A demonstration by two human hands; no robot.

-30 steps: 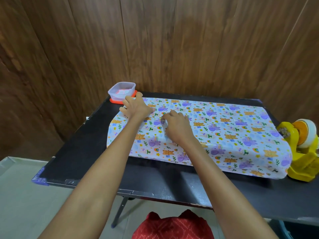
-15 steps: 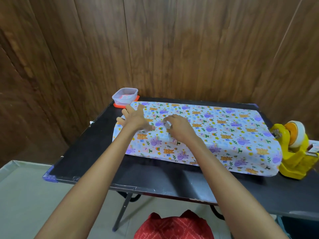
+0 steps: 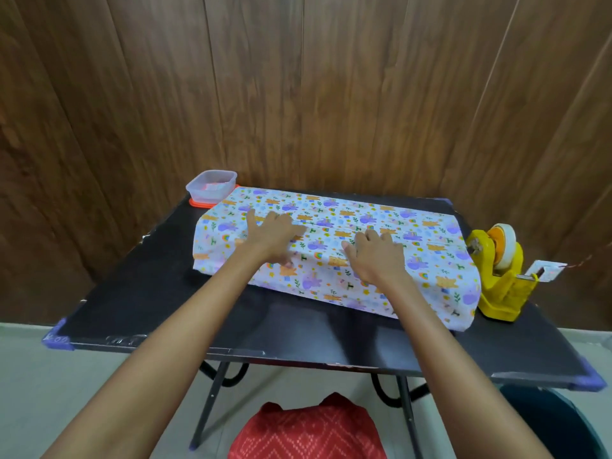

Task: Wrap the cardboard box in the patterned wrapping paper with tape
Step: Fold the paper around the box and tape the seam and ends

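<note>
While the patterned wrapping paper (image 3: 331, 207) is lying across the black table (image 3: 149, 293), the left hand (image 3: 275, 238) and right hand (image 3: 374, 256) are pressing down on it, fingers laid out flat, gripping nothing.

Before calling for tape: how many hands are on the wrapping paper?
2. The left hand lies flat on the wrapping paper toward its left end; the right hand lies flat near the middle. Neither is hidden.
</note>
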